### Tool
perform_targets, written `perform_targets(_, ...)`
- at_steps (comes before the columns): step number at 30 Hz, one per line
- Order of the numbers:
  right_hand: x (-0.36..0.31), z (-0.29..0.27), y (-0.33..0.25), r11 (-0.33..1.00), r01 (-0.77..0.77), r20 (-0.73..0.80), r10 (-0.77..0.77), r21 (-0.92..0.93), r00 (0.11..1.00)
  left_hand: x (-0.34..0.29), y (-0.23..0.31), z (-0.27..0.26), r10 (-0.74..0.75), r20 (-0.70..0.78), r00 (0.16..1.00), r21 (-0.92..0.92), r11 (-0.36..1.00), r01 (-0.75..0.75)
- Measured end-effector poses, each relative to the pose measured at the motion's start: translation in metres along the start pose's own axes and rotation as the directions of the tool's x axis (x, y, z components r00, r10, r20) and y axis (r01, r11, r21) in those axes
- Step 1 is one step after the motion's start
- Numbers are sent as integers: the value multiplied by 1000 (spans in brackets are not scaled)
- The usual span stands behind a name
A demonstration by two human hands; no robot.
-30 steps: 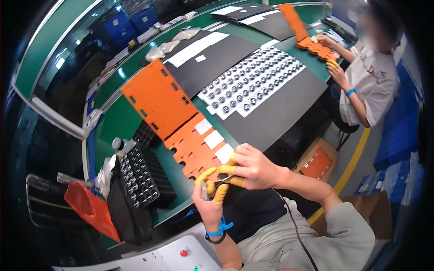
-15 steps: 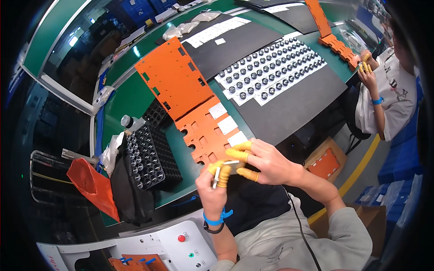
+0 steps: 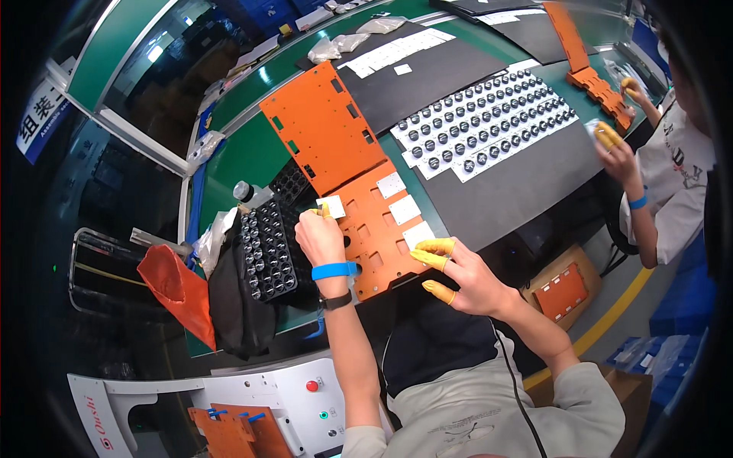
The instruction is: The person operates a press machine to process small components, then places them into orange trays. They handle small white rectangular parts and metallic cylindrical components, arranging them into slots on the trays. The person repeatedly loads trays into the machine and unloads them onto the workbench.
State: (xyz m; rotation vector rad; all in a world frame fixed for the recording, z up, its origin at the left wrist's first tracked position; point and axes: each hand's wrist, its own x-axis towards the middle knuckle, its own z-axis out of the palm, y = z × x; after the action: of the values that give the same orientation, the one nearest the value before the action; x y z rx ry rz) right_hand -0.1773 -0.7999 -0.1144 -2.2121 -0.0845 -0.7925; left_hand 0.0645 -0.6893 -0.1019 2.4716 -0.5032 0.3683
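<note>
Head view: both hands at orange hinged fixture (image 3: 359, 191).
Right hand (image 3: 467, 276): fingers spread, tips beside nearest white square plate (image 3: 418, 232) of three on fixture's right edge. Left hand (image 3: 321, 238): fingertips at another white plate (image 3: 334, 204) at its left edge; can't tell if gripped. Black round-cell tray (image 3: 290, 237) left of fixture.

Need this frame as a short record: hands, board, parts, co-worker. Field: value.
Left hand: fingertips at a white square plate on the board's left side; grip unclear
Right hand: fingers spread, by the lowest white plate in the right column; contact unclear
Orange board: two panels, opened out; three white plates in right column
Black tray: left of board, holds round parts
Dark mat: bears white strips with round black parts
Co-worker: far right, near another orange board
</note>
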Motion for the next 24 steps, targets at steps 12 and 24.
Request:
perform_targets(12, -8, -1, -1, 993, -79, -65, 85, 86, 994, -4, -24, 25, -112, 155, 982, 42, 993, 106)
perform_targets(24, 27, 1, -29, 997, 28, -146, -18, 66, 989, -35, -13, 5, -182, 163, 970, -22, 982, 188)
